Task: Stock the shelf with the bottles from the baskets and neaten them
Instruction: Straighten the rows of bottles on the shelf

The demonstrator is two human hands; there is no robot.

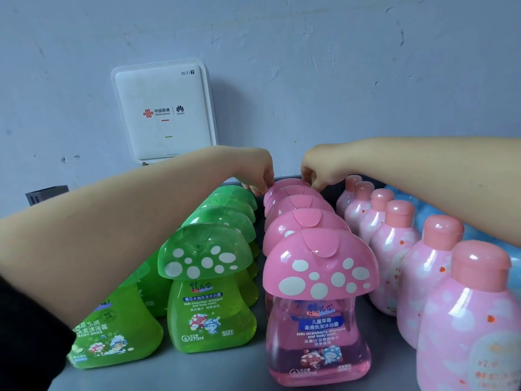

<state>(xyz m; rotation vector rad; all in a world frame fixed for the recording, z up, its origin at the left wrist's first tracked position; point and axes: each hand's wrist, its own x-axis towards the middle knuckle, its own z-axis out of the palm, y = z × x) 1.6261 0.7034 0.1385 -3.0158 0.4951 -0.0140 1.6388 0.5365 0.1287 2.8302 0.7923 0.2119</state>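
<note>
Neatening step: both hands were at the rearmost pink mushroom bottle [284, 184], back of the shelf [214, 368] by the wall.

L hand [258, 172] and R hand [317, 170] had fingers curled, pinching its cap from either side. Next move prob. called for squaring it w/ its row. Count: approx. 5 pink mushroom bottles, 5+ green mushroom bottles [210, 289] in 2 rows, 6 round-cap pink bottles [394, 244]; blue ones behind, no. unclear.

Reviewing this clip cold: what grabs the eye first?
Two rows of mushroom-capped bottles run front to back on the shelf, green bottles left, pink bottles centre. Both hands, left hand and right hand, pinch the rearmost pink cap. A white router hangs on the wall.
</note>
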